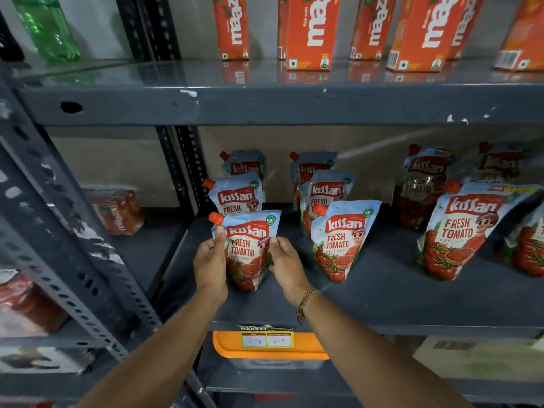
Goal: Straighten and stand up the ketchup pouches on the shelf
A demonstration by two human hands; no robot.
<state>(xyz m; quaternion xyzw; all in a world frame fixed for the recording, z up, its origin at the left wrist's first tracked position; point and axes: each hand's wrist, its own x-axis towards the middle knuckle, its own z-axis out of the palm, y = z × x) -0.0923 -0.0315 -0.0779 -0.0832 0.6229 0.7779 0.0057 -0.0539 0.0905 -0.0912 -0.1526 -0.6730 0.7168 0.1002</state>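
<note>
Gripping the front ketchup pouch (250,248) from both sides, the hands hold it upright at the front left of the grey shelf (382,290). The left hand (210,260) clasps its left edge, thumb pressed just below the orange cap (216,218); the right hand (284,260) pinches the right edge with thumb and fingers, a braided bracelet (306,303) on that wrist. The pouch stands with its long axis vertical, base on the shelf, printed face toward the camera and spout pointing up and to the left. Its label reads "Kissan" in white on a red band, then "FRESH TOMATO KETCHUP", with a green "100%" badge at the top right corner.

Two more pouches (238,195) stand in a row directly behind it, showing "Kissan" and "FRESH". To the right, a second pouch (343,240) with the same wording leans slightly, top tilted right, with others lined up behind it. Farther right, a larger pouch (459,234) tilts the same way, beside others that are blurred.

On the shelf above stand orange juice cartons (312,30), their "maaza" lettering running sideways, and a green bottle (47,25) at far left. A price tag (266,338) on the shelf edge is headed "MARKET"; its handwritten figures may read "110" and "40", though too faint to be sure. Below it sits an orange-lidded box (270,351).
</note>
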